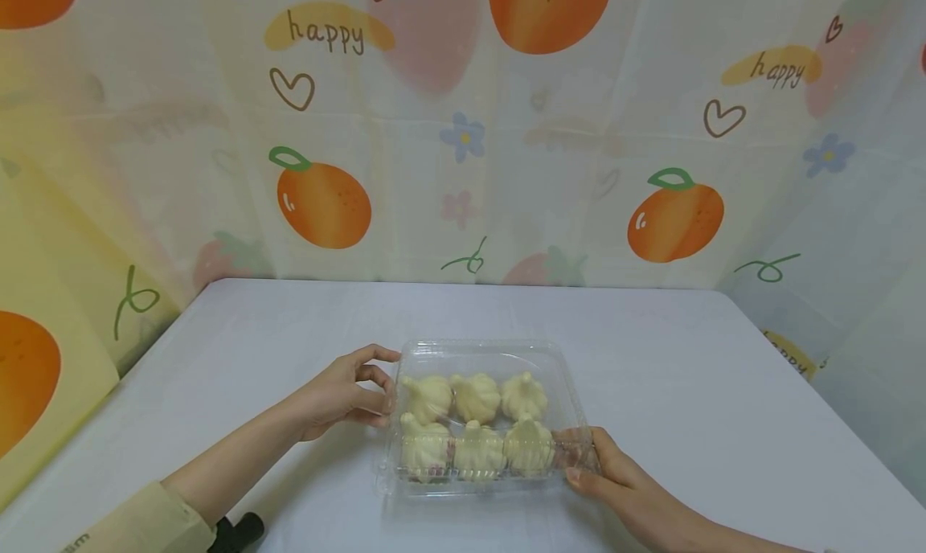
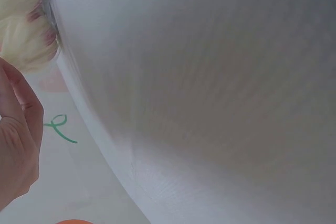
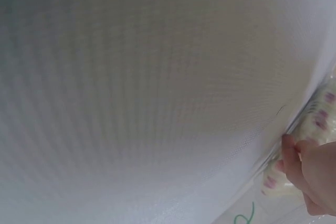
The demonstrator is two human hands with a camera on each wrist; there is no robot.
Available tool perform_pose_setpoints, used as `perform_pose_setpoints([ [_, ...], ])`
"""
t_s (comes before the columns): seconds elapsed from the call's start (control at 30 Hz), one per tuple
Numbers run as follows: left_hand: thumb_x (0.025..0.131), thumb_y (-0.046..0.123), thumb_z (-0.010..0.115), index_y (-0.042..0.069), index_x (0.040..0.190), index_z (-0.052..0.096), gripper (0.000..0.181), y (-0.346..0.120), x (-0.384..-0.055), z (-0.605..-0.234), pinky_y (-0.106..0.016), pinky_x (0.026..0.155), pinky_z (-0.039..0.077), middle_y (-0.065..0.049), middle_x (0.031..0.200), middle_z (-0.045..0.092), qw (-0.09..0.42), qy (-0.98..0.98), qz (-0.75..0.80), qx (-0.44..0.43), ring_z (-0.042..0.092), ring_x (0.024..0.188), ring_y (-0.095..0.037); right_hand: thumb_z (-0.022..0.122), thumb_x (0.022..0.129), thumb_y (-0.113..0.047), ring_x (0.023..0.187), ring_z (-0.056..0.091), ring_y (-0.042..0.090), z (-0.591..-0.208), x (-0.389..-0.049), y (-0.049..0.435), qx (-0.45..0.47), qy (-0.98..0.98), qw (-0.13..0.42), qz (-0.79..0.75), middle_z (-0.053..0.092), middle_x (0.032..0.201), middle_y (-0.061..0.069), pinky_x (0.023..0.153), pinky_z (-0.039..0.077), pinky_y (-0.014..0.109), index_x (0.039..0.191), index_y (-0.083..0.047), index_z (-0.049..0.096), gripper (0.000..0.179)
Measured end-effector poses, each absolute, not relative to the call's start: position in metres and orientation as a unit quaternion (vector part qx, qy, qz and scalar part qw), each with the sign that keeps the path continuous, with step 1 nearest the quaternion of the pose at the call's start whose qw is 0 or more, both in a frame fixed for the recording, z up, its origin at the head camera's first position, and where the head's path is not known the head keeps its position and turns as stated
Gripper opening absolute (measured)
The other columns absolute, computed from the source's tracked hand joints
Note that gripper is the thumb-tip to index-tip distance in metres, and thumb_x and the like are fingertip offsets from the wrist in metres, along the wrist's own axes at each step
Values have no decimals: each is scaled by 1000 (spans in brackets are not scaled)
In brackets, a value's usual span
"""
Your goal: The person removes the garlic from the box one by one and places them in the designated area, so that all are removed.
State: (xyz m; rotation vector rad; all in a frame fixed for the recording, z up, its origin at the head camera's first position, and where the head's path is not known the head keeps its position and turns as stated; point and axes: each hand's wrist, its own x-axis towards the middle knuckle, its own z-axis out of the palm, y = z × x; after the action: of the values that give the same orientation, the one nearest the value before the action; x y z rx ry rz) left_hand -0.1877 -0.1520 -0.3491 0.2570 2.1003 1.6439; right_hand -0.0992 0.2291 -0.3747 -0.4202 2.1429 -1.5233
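A clear plastic clamshell container (image 1: 492, 493) is near the front middle of the white table. Inside it sit several pale garlic bulbs (image 1: 477, 398) in two rows; the wrist views show purple-pink patches on the bulbs (image 2: 29, 43). At the container's left side, my left hand (image 1: 347, 392) holds the edge with bent fingers, the index finger by the upper corner. My right hand (image 1: 615, 481) grips the front right corner, thumb on the near side and fingers seen through the plastic. The lid lies over the bulbs; whether it is latched cannot be told.
The white-covered table (image 1: 687, 360) spreads around the container. Behind it hangs a curtain (image 1: 405, 175) printed with oranges, hearts and "happy". A black rounded object (image 1: 242, 530) pokes out beside the left sleeve (image 1: 155, 521).
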Motion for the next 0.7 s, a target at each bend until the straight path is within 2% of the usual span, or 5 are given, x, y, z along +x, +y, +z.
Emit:
perform_pose_setpoints([
  [0.2, 82, 3, 68, 3, 146, 34, 73, -153, -188, -350, -29, 73, 63, -6, 98, 57, 229, 764, 596, 93, 64, 80, -16, 39, 106, -33, 146, 23, 45, -375, -99, 229, -146, 787, 239, -550, 28, 156, 27, 112, 43, 40, 146, 0, 22, 54],
  [0.33, 82, 2, 68, 3, 146, 35, 72, -155, -189, -350, -31, 75, 63, -6, 98, 57, 227, 767, 592, 94, 65, 81, -17, 37, 107, -32, 145, 24, 45, -377, -100, 231, -163, 779, 240, -556, 28, 155, 30, 105, 43, 19, 143, 4, 23, 53],
  [0.4, 82, 2, 68, 3, 145, 35, 71, -156, -189, -351, -32, 76, 63, -7, 99, 57, 226, 769, 591, 94, 65, 81, -17, 36, 107, -31, 144, 26, 46, -378, -101, 232, -169, 778, 241, -555, 30, 153, 31, 106, 44, 20, 143, 6, 22, 53],
  [0.57, 81, 2, 67, 3, 146, 35, 72, -157, -189, -351, -31, 75, 63, -7, 99, 57, 226, 771, 588, 95, 65, 81, -17, 35, 108, -35, 144, 27, 50, -375, -101, 230, -157, 791, 247, -538, 30, 152, 30, 111, 41, 58, 143, 5, 22, 54],
  [0.7, 80, 1, 66, 2, 145, 35, 72, -157, -189, -350, -31, 75, 63, -7, 98, 57, 225, 772, 587, 95, 65, 82, -17, 34, 108, -34, 142, 29, 53, -370, -100, 228, -164, 809, 234, -514, 28, 155, 35, 109, 40, 65, 149, 5, 16, 59],
])
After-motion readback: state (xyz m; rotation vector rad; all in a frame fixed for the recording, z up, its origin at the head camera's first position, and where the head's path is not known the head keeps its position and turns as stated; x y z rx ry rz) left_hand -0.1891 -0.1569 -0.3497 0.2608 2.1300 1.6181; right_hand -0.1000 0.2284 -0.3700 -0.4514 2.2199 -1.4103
